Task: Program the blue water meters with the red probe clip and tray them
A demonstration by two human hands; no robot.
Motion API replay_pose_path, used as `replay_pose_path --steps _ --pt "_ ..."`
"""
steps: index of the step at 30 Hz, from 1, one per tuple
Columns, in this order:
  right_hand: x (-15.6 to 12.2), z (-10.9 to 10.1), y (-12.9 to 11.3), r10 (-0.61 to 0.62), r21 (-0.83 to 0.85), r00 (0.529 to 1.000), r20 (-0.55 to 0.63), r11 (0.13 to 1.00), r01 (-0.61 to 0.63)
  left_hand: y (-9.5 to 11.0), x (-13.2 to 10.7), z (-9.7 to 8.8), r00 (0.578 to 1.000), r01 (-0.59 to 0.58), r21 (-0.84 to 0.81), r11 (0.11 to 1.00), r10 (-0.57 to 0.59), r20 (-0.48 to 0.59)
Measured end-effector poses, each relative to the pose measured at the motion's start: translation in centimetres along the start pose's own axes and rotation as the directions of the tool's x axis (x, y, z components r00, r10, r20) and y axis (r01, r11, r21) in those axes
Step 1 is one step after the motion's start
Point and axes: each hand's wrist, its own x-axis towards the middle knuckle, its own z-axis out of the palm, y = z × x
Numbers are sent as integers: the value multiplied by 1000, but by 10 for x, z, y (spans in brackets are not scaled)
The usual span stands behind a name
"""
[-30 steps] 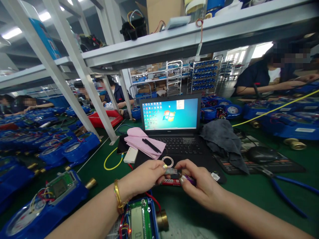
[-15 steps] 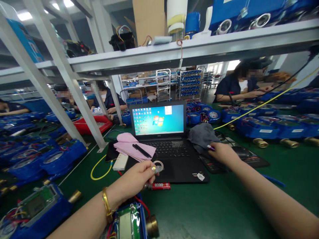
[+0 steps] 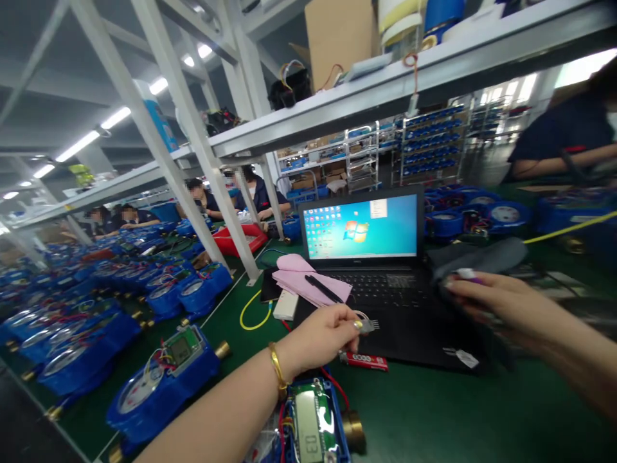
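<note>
My left hand [image 3: 335,334] is closed in a pinch over the laptop's front edge, holding a small pin connector [image 3: 370,325] with thin wires. Its pins point right, over the palm rest of the black laptop [image 3: 409,331]. At the laptop's right side, my right hand [image 3: 496,299] is closed on a dark grey cloth [image 3: 482,256]. A small purple-and-white item [image 3: 468,275] shows at its fingertips, too blurred to name. Below my left forearm is a blue meter [image 3: 308,418] with an open top, a green circuit board, a lit display and a brass fitting.
A pink cloth [image 3: 301,283] with a black pen [image 3: 322,289] lies on the laptop's left side. A red-and-white small box [image 3: 365,361] sits by its front edge. Several blue meters [image 3: 164,379] cover the left bench. A metal shelf [image 3: 337,103] crosses overhead. Co-workers sit beyond.
The view has turned left, so things appear further right. The grey cloth has changed shape, lying more stretched out under my right hand. My left hand still pinches the connector.
</note>
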Motion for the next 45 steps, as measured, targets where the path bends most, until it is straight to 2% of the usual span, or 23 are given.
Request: replay_pose_path --steps 4,9,15,21,26,30,34,37,39,40,41,43,45 --pt "-22 37 -34 21 334 961 274 935 -116 -2 3 -2 999 -39 87 995 37 31" --pt "-37 52 -48 -66 505 910 409 847 -166 -4 7 -4 997 -59 169 984 50 57" --pt "-43 60 -49 -153 513 912 382 855 -72 0 7 -3 997 -77 231 970 68 46" --pt "-47 61 -49 -199 396 935 295 916 70 3 5 -1 995 -83 254 964 64 81" --pt "-52 57 -54 -338 399 898 283 893 210 1 5 -1 991 -85 247 965 56 121" --pt "-52 59 -55 -335 480 893 302 863 161 4 5 -1 985 -89 213 973 55 162" --pt "-50 64 -58 -257 555 919 299 831 51 7 2 -3 982 -88 164 983 57 183" --pt "-35 58 -47 -119 543 975 186 840 -1 6 0 -4 985 -64 115 991 44 168" --pt "-17 41 -28 11 497 1000 29 867 -24 3 0 -5 989 -45 70 997 34 145" --pt "-7 29 -17 71 463 995 -65 886 -32 2 0 -5 991 -37 44 998 31 133" --pt "3 15 -5 119 421 980 -161 906 -41 0 1 -5 992 -33 19 999 30 123" --pt "20 -11 18 177 314 917 -358 948 -61 -2 2 -6 993 -36 -29 999 39 107" --pt "30 -30 38 165 188 859 -485 979 -81 -3 3 -6 994 -49 -66 997 55 95"
